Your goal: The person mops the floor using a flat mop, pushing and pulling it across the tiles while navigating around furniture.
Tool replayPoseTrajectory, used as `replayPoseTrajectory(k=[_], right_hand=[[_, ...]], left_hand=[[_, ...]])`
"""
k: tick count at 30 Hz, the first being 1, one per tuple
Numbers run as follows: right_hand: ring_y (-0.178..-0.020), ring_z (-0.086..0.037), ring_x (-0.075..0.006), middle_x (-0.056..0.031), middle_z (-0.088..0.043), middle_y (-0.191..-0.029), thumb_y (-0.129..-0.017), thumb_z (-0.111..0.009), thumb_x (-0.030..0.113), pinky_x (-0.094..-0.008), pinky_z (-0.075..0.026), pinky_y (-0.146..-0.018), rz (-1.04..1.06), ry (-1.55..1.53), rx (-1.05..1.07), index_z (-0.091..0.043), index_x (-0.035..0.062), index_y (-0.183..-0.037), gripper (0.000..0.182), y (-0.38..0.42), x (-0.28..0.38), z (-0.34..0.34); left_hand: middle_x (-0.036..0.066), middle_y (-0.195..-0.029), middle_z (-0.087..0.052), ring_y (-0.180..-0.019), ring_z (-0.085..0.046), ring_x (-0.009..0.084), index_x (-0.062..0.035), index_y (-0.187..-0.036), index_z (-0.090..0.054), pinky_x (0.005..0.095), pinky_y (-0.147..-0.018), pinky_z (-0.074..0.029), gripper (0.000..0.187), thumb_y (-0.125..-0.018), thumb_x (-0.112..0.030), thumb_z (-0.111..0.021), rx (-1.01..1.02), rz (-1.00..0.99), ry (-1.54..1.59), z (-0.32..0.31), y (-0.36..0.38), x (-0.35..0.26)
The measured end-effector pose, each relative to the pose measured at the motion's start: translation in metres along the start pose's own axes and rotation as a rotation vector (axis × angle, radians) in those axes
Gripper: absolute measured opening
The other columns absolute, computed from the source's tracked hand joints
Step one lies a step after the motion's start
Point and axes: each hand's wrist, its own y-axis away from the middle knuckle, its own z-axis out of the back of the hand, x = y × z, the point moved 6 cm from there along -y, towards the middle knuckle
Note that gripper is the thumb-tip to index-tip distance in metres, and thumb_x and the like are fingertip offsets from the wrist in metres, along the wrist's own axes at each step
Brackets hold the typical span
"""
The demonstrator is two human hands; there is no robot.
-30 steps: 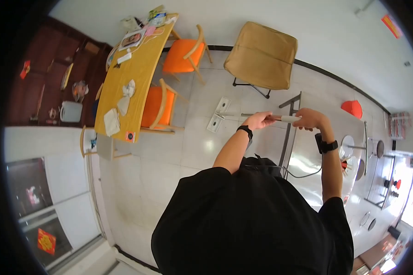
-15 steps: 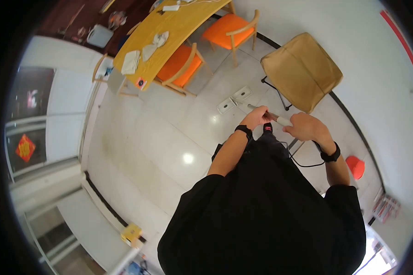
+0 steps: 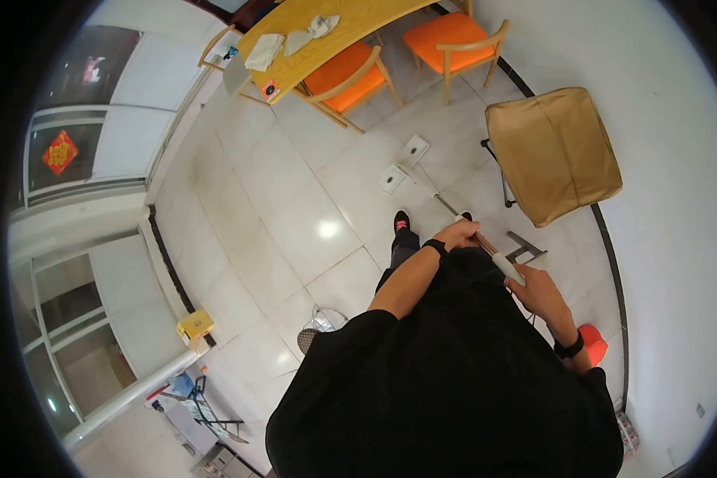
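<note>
A long-handled mop runs from my hands down to its flat white two-part head (image 3: pixel 404 165) on the tiled floor (image 3: pixel 279 199). My left hand (image 3: pixel 459 234) is wrapped round the brown part of the mop handle (image 3: pixel 484 243). Further up, at the white grip near its top end, my right hand (image 3: pixel 537 291) is closed on it. Both wrists carry black bands. One of my black shoes with pink laces (image 3: pixel 401 221) stands just below the mop head.
A covered tan box-shaped item (image 3: pixel 554 155) on a dark stand is at the right by the wall. Orange chairs (image 3: pixel 456 41) line the yellow table (image 3: pixel 350 24) at the top. A yellow box (image 3: pixel 194 325) lies lower left, and a red object (image 3: pixel 592 344) near my right wrist.
The view has turned and shifted, so the table and windows sit higher. My right hand is lower in the view, and one shoe now shows left of the handle. Both hands still grip the mop.
</note>
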Motion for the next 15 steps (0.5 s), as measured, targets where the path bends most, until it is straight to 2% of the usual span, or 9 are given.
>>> replayPoseTrajectory(k=[3,5,7,8,9,11,12,13,15], right_hand=[[-0.071,-0.055,-0.0383,-0.0227,-0.057,-0.072,-0.076,-0.054,0.026,-0.0435,-0.043,-0.063,0.095,0.099,-0.002,-0.053,0.0,-0.095,0.032,-0.011,-0.014,-0.006],[-0.071,-0.055,-0.038,-0.0223,-0.057,-0.072,-0.076,-0.054,0.026,-0.0432,-0.043,-0.063,0.167,0.179,-0.007,-0.053,0.0007,-0.096,0.032,-0.024,-0.014,-0.011],[-0.07,-0.056,-0.0372,-0.0215,-0.057,-0.071,-0.076,-0.055,0.026,-0.0427,-0.044,-0.063,0.244,0.209,0.067,-0.053,0.0008,-0.097,0.033,-0.037,-0.004,-0.019],[-0.07,-0.056,-0.0372,-0.0215,-0.057,-0.071,-0.076,-0.055,0.026,-0.0427,-0.044,-0.063,0.256,0.221,0.08,-0.053,0.0008,-0.097,0.033,-0.049,-0.003,-0.026],[-0.07,-0.056,-0.0371,-0.0213,-0.058,-0.071,-0.075,-0.056,0.026,-0.0428,-0.044,-0.063,0.277,0.178,0.075,-0.053,0.0005,-0.096,0.034,-0.063,-0.001,-0.034],[-0.07,-0.056,-0.0369,-0.0211,-0.058,-0.071,-0.075,-0.056,0.027,-0.0429,-0.044,-0.063,0.314,0.15,0.076,-0.053,0.0001,-0.096,0.034,-0.081,0.013,-0.045],[-0.07,-0.056,-0.0368,-0.0216,-0.058,-0.072,-0.074,-0.057,0.027,-0.0428,-0.044,-0.064,0.268,0.164,0.074,-0.052,-0.0002,-0.097,0.036,-0.089,0.023,-0.05],[-0.071,-0.056,-0.0367,-0.022,-0.058,-0.072,-0.074,-0.057,0.027,-0.0427,-0.044,-0.065,0.219,0.175,0.068,-0.052,-0.0006,-0.097,0.037,-0.098,0.033,-0.056],[-0.071,-0.056,-0.0371,-0.022,-0.058,-0.075,-0.073,-0.057,0.027,-0.0426,-0.044,-0.066,0.223,0.16,0.082,-0.053,-0.0007,-0.097,0.037,-0.113,0.046,-0.069]], left_hand=[[0.013,-0.085,-0.052,-0.073,-0.055,0.0244,0.0048,-0.087,-0.046,0.0397,-0.063,-0.05,0.022,-0.082,-0.017,-0.047,-0.021,0.028,0.064,0.015,-0.014,0.016],[0.013,-0.085,-0.056,-0.076,-0.058,0.0277,0.0036,-0.094,-0.049,0.0388,-0.067,-0.05,0.025,-0.078,-0.014,-0.052,0.005,0.031,0.12,0.033,-0.012,0.02],[0.013,-0.077,-0.058,-0.072,-0.06,0.0256,0.0026,-0.087,-0.053,0.0326,-0.067,-0.05,0.026,-0.071,-0.016,-0.062,0.082,-0.688,-1.301,0.026,0.042,-0.022],[0.014,-0.071,-0.058,-0.068,-0.061,0.0244,0.0023,-0.08,-0.053,0.0289,-0.065,-0.05,0.028,-0.065,-0.017,-0.068,0.02,-0.753,-1.172,0.037,0.048,-0.026],[0.014,-0.071,-0.058,-0.068,-0.061,0.0244,0.0023,-0.08,-0.053,0.0289,-0.065,-0.05,0.028,-0.065,-0.017,-0.068,0.002,-0.757,-1.156,0.05,0.042,-0.018],[0.013,-0.073,-0.057,-0.07,-0.06,0.023,0.0025,-0.078,-0.051,0.0305,-0.064,-0.05,0.026,-0.067,-0.015,-0.066,-0.322,-0.78,-1.268,0.088,0.032,-0.016],[0.014,-0.079,-0.054,-0.075,-0.059,0.0249,0.0033,-0.082,-0.046,0.035,-0.066,-0.05,0.023,-0.073,-0.012,-0.06,-0.294,-0.726,-1.165,0.103,0.028,-0.013],[0.014,-0.079,-0.054,-0.075,-0.059,0.0249,0.0033,-0.082,-0.046,0.035,-0.066,-0.05,0.023,-0.073,-0.012,-0.06,-0.308,-0.732,-1.16,0.113,0.026,-0.013],[0.015,-0.085,-0.049,-0.078,-0.055,0.0284,0.0045,-0.09,-0.041,0.0413,-0.068,-0.051,0.022,-0.078,-0.01,-0.052,-0.231,-0.274,0.546,0.153,0.005,0.015]])
